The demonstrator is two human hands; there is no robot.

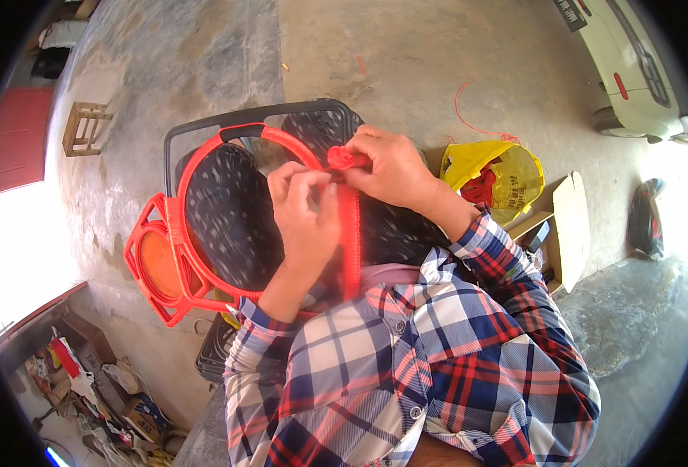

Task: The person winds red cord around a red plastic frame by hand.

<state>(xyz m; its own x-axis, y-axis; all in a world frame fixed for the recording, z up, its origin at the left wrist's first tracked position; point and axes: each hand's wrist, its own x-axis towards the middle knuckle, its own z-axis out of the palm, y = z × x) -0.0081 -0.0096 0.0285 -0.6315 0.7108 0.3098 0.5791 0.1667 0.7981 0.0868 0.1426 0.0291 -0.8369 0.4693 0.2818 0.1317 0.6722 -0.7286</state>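
Across my lap lies a large ring frame [190, 167] wrapped in red cord, with a bare black stretch at its far side. A straight red-wrapped bar [349, 241] runs toward my body, blurred at its near end. My right hand [390, 167] is closed around a small bundle of red cord [348, 158] by the ring's right side. Just left of it, my left hand [305, 214] has its fingers curled and pinched at the red cord by the bar's far end. Its fingertips are partly hidden.
A smaller red-wrapped frame with an orange round panel [161, 261] adjoins the ring's left. A black frame [258, 113] stands beyond my knees. At right are a yellow bag [507, 183] holding red cord and an open box [566, 233]. A wooden stool [87, 128] stands far left.
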